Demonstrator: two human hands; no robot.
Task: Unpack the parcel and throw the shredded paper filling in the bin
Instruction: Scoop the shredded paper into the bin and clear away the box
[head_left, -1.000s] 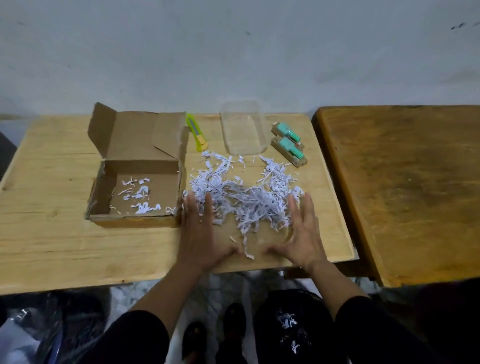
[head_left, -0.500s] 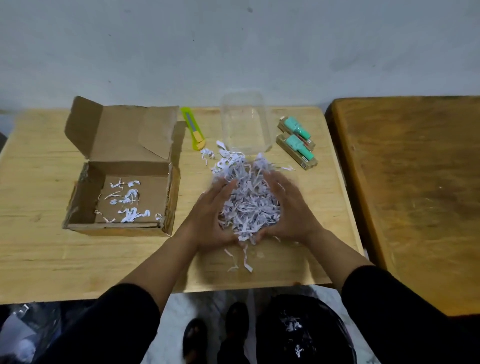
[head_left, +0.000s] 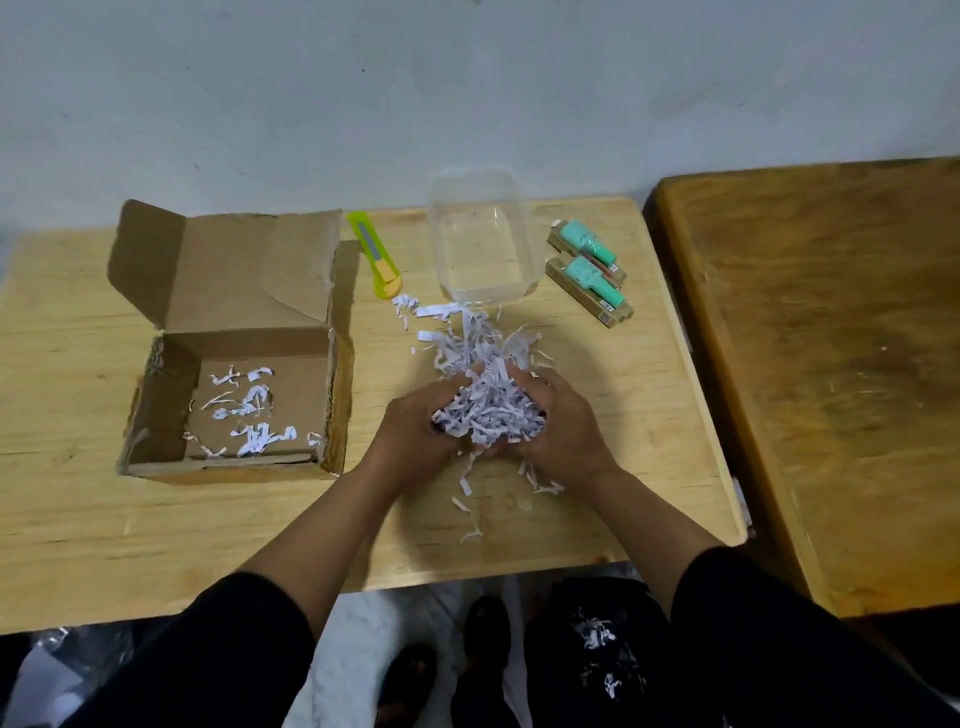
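A heap of white shredded paper lies on the light wooden table, bunched between my two hands. My left hand cups its left side and my right hand cups its right side, fingers curled into the strips. More strips trail behind the heap toward the clear tub, and a few lie loose near the table's front edge. The open cardboard box sits to the left with some stray strips on its floor. A black bin bag with a few strips inside stands on the floor below the table edge.
Behind the heap stand a clear plastic tub, a yellow-green utility knife and two teal items on brown card. A darker wooden table adjoins on the right. My feet show beneath the table.
My hands have swept inward from flat on either side of the spread paper and gathered it into a tight bunch between them. The camera view has dropped slightly.
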